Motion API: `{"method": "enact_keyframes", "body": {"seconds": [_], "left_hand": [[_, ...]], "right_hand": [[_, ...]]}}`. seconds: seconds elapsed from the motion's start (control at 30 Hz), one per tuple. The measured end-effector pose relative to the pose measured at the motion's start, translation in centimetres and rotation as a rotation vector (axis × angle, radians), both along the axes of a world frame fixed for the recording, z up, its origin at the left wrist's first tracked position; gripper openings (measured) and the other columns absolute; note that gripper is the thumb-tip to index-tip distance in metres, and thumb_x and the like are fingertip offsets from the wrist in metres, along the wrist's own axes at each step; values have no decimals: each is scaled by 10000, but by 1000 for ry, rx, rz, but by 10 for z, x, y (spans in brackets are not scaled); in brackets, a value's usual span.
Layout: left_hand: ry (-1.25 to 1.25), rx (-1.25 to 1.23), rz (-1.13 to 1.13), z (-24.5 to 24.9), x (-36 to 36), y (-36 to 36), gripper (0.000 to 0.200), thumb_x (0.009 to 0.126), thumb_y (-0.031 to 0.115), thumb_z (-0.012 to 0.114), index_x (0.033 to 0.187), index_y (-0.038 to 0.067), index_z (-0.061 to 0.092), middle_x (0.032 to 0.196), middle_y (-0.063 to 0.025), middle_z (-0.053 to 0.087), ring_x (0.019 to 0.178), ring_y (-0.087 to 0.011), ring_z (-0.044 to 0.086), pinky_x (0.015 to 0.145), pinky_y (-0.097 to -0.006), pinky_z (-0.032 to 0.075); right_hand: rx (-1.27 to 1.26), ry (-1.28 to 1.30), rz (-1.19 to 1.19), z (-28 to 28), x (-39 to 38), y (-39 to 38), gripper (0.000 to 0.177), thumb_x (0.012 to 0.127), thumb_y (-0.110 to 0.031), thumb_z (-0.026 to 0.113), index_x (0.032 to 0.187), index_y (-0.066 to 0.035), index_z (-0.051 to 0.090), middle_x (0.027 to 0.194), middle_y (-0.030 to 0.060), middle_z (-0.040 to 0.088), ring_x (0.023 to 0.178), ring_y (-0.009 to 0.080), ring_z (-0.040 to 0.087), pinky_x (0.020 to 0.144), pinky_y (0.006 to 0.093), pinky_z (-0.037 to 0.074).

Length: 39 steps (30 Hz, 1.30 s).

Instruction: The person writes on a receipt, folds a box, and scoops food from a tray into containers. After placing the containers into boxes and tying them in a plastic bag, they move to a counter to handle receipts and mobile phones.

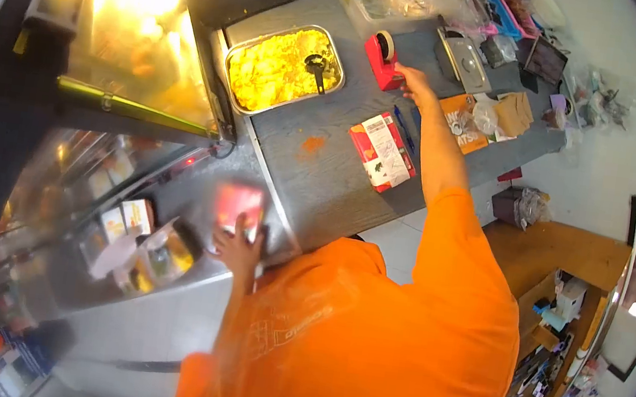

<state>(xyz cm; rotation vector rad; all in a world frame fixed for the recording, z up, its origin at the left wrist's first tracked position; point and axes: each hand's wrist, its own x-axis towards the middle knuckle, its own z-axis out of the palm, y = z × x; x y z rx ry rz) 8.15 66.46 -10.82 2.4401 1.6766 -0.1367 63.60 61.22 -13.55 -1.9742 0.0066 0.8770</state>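
Observation:
My left hand [237, 249] rests on a small red and white box [239, 203] on the metal counter, fingers spread over its near side. The box is blurred. At the end of my outstretched right arm, my right hand [416, 87] is at the edge of a red tape dispenser [383, 67], fingers bent against it. Whether a strip of tape is between them is too small to tell. A second red and white box [375, 158] with a paper slip [389, 150] on top lies on the grey table, beside a blue pen [404, 127].
A metal tray [340, 81] of yellow food holds a black spoon [316, 71]. A lit glass display case [146, 39] stands at left. Toward the back are a plastic bin [352, 2] of bags, a lidded metal container [464, 61] and orange packaging [464, 129]. Small cartons [137, 215] sit at lower left.

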Motion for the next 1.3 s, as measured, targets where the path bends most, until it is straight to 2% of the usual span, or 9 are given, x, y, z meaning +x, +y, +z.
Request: {"method": "enact_keyframes", "body": {"seconds": [0.27,0.37,0.43,0.53,0.67,0.9,1.07,1.2,1.3], "left_hand": [[-179,108,-72,-31,-15,14,720,672,478,658,1322,261,437,1358,-267,293,1228,-441,325,994,-573,269],[-495,67,-91,-14,-8,23,756,610,315,714,1321,238,467,1330,-279,318,1213,-441,354,1002,-511,309],[-604,95,-86,-12,-3,26,751,595,326,717,1307,237,498,1316,-284,341,1199,-445,374,997,-513,316],[-585,211,-105,12,14,29,727,593,373,717,1284,246,531,1313,-281,361,1197,-429,384,978,-507,323],[-362,237,-102,58,39,25,668,603,423,719,1246,339,558,1313,-254,357,1169,-384,359,936,-502,289],[-372,298,-210,80,44,23,666,615,384,727,1255,348,547,1307,-227,377,1143,-368,381,923,-491,291],[-1033,-598,8,20,43,16,697,632,248,767,1284,195,528,1237,-204,449,1126,-322,416,961,-421,350],[-997,-581,-52,-16,63,-6,757,642,254,784,1328,163,479,1231,-216,440,1176,-349,385,988,-412,347],[-662,-500,-79,-7,90,-35,805,659,306,787,1364,162,426,1311,-275,347,1207,-419,338,1015,-459,308]], "right_hand": [[670,104,2,-55,1,-36,239,725,-213,750,920,-92,682,873,30,660,751,193,605,673,347,484],[-275,-1223,177,-60,-9,-30,163,733,-150,682,776,7,684,778,192,649,762,250,655,723,355,504],[-322,-946,36,-65,-10,-25,176,732,-149,679,755,25,672,661,169,636,613,311,640,565,385,494],[292,-391,-205,-21,-58,-13,126,822,-144,643,848,-25,672,579,38,576,501,122,580,433,252,426],[612,299,289,85,-232,12,136,826,-177,674,866,-49,651,585,-14,524,426,56,441,372,202,343],[285,188,666,78,-355,17,296,781,-289,732,693,-18,651,498,-9,505,431,55,479,360,212,318],[178,-361,701,53,-335,-23,369,744,-327,757,623,-3,628,429,28,474,388,119,483,405,300,389],[44,-1012,528,16,-265,-76,530,658,-397,776,1045,-75,613,912,145,622,892,298,598,732,415,478],[-543,-1264,453,52,-231,-87,781,631,-371,792,1281,-120,439,1205,179,486,1089,350,487,908,453,405]]}}
